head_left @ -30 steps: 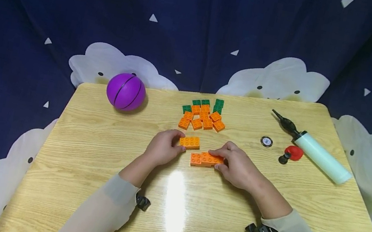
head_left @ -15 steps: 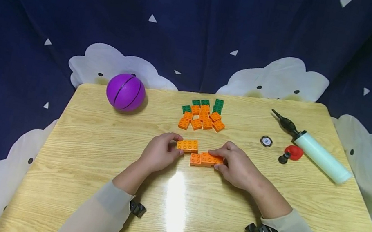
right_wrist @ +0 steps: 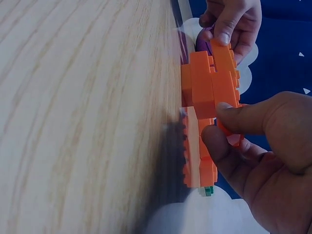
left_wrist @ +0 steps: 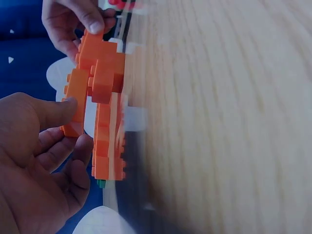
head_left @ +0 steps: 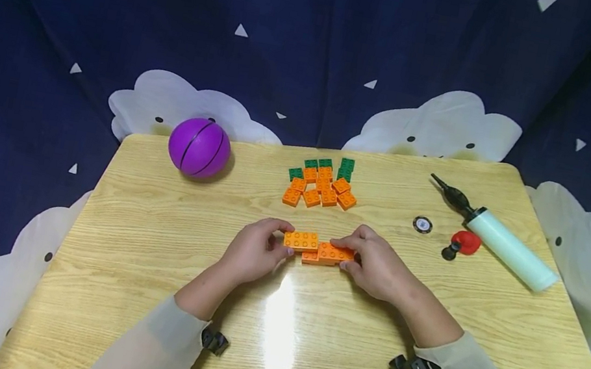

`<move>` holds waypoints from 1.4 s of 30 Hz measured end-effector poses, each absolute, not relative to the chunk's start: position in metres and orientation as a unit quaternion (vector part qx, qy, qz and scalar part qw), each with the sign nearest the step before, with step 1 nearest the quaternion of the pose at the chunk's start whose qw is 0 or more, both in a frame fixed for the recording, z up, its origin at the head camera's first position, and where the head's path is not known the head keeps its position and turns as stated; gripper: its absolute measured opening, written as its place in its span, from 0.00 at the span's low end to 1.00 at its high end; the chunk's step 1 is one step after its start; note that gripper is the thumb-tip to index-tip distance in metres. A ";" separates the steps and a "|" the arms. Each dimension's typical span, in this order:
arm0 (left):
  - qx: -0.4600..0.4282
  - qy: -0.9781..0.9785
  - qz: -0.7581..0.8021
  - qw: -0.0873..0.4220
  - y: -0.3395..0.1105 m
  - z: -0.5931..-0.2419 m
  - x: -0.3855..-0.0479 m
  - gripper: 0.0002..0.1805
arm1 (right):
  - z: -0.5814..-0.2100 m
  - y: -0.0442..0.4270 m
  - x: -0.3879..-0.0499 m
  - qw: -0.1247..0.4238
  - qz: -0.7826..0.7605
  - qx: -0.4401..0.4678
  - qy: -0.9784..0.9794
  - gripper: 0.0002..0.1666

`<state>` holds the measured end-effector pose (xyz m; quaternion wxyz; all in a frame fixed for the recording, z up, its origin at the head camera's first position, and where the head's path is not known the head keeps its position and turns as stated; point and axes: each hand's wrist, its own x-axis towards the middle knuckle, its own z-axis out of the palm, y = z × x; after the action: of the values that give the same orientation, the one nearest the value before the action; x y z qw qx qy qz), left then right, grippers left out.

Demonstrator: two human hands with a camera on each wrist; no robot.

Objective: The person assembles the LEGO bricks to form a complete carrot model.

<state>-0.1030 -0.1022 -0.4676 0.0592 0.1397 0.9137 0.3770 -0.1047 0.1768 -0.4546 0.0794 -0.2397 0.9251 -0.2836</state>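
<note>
Between thumb and fingers, my left hand (head_left: 252, 252) pinches a light orange brick (head_left: 301, 240) by its left end. That brick is held over the left part of a joined orange brick piece (head_left: 309, 257); in the left wrist view the held brick (left_wrist: 75, 100) stands higher than the orange brick (left_wrist: 103, 80) beside it. My right hand (head_left: 378, 266) grips the right end of the joined piece, thumb and fingertips on its upper orange brick (head_left: 332, 254). The right wrist view shows this upper brick (right_wrist: 224, 90) stacked on lower orange bricks (right_wrist: 201, 83).
Several loose orange bricks (head_left: 328, 196) and green bricks (head_left: 347, 164) lie at the table's back middle. A purple ball (head_left: 199, 148) is at back left. To the right are a chip (head_left: 422, 225), a red object (head_left: 468, 242), a black piece (head_left: 450, 251) and a pump (head_left: 513, 249).
My left hand has brought its brick from behind the joined piece toward me, then right and up over its left end. The right hand and the joined piece have stayed in place.
</note>
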 end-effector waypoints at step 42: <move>0.143 0.895 0.416 0.070 -0.088 -0.471 -0.101 0.15 | -0.455 0.176 -0.104 0.073 -0.278 -0.243 0.926 0.25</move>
<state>-0.1008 -0.0879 -0.4714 0.0699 0.1429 0.8954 0.4160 -0.1043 0.1757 -0.4554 0.0734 -0.2433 0.9262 -0.2785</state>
